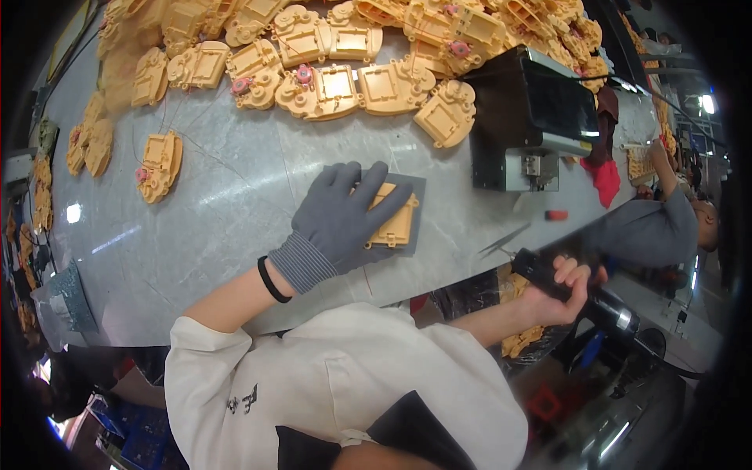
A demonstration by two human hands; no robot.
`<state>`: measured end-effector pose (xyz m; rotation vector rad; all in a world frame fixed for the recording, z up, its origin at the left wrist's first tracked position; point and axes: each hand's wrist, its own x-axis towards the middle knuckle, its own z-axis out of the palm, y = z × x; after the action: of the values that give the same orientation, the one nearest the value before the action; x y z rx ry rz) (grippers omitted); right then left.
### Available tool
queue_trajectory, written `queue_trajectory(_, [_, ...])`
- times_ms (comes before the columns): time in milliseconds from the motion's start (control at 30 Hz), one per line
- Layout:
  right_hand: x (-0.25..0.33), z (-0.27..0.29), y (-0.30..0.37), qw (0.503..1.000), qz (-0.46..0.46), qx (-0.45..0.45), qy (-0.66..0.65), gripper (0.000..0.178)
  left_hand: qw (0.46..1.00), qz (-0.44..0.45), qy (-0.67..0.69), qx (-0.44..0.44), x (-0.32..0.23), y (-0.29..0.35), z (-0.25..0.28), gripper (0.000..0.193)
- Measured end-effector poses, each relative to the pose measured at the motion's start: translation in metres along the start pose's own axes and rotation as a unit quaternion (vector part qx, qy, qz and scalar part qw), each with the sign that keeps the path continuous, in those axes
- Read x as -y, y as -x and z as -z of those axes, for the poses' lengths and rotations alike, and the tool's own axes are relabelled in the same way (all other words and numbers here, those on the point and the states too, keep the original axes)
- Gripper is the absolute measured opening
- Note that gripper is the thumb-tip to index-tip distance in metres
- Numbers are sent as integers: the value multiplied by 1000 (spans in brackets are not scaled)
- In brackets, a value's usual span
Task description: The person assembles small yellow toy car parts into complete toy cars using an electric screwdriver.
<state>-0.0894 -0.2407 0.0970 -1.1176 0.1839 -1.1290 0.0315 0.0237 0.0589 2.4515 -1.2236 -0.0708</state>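
Observation:
My left hand [342, 210], in a grey glove, presses a yellow plastic housing [397, 227] onto a dark grey pad [420, 196]. Its fingers lie across the housing's top and left side and hide part of it. Off the table's front edge, on the right, my bare right hand [565, 291] is wrapped round a black electric screwdriver [536, 272]. The screwdriver's thin tip points left toward the table, apart from the housing.
Many yellow housings [313, 94] are heaped along the back, some with pink parts and thin wires. A black box-shaped machine [533, 117] stands at the right. Tweezers [505, 240] and a small red piece [557, 215] lie before it. Another person [654, 227] works farther right.

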Motion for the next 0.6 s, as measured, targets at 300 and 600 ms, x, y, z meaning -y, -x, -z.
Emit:
queue_trajectory(300, [-9, -22, -56, 994, 91, 12, 58, 48, 973, 64, 188, -116, 15, 40, -26, 77])
queue_trajectory(600, [-52, -57, -84, 980, 35, 60, 185, 36, 971, 61, 152, -177, 16, 49, -41, 76])
